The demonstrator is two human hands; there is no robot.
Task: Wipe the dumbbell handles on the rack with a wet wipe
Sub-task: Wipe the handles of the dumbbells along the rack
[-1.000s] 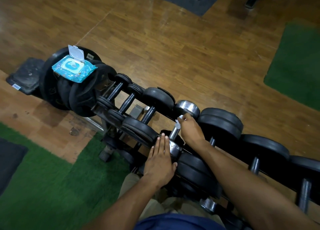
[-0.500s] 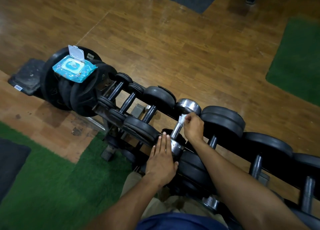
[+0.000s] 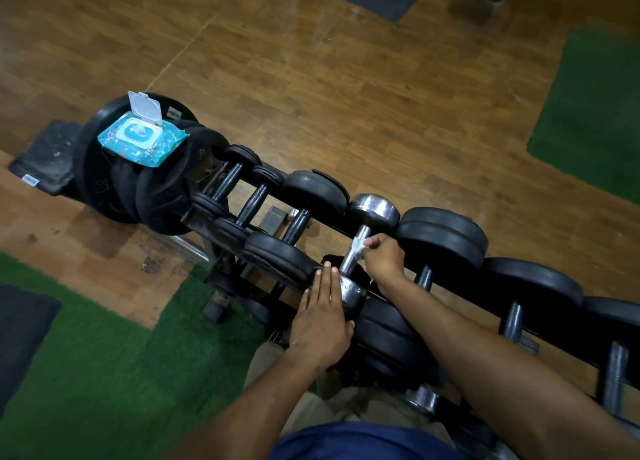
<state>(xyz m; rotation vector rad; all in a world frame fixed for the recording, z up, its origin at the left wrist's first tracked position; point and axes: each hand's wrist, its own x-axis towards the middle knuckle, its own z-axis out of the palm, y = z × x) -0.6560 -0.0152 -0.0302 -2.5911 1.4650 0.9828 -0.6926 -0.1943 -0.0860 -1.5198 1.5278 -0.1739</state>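
Observation:
A chrome dumbbell [image 3: 373, 209] lies across the black rack [image 3: 207, 229] among several black dumbbells. My right hand [image 3: 384, 257] grips a white wet wipe [image 3: 359, 247] wrapped against the chrome handle, about midway along it. My left hand [image 3: 323, 321] lies flat with straight fingers on the dumbbell's near chrome head and the neighbouring black dumbbell [image 3: 277, 255]. Most of the wipe is hidden under my fingers.
A blue pack of wet wipes [image 3: 140, 137] with its lid flipped open sits on stacked black weight plates [image 3: 104, 182] at the rack's left end. Larger black dumbbells [image 3: 443, 234] continue to the right. Green mats [image 3: 104, 355] and wooden floor surround the rack.
My right hand slid the wipe along the chrome handle, up towards the far head and back to the middle. My left hand stayed pressed on the near head.

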